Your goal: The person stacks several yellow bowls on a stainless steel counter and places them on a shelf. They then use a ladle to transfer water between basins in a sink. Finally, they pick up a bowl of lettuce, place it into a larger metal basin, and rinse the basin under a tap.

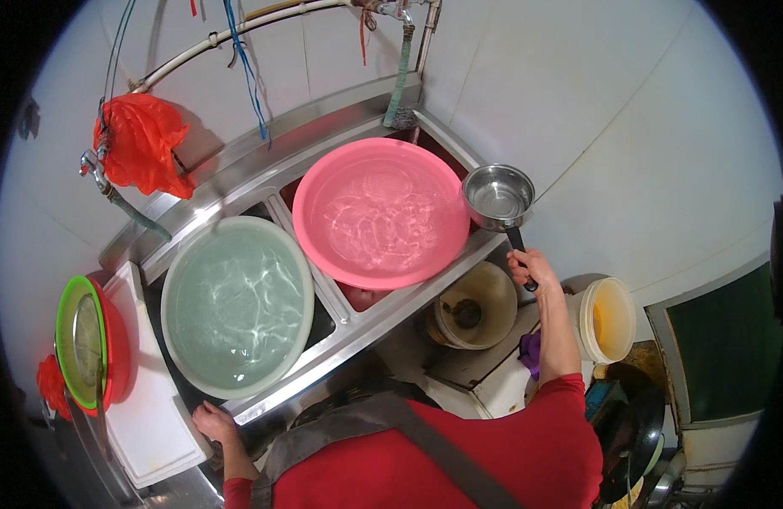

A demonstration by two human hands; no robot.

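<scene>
My right hand (530,270) is closed around the black handle of a steel saucepan (498,196), held beside the right rim of a pink plastic basin (382,213). The pan seems to have some clear water in it. Rippling water fills the pink basin, which rests over the right bowl of a stainless steel sink (350,331). A pale green basin (237,305), also full of water, stands over the left bowl. Near its lower edge, at the sink's front, is my left hand (214,422), fingers curled; whether it grips anything cannot be told.
A white foam box lid or board (146,432) lies left of the sink beside red and green bowls (115,343). Hose-fitted taps (95,172) hang over both ends. Plastic buckets (477,305) stand below at the right, near dark pans (639,432). A tiled wall closes the back.
</scene>
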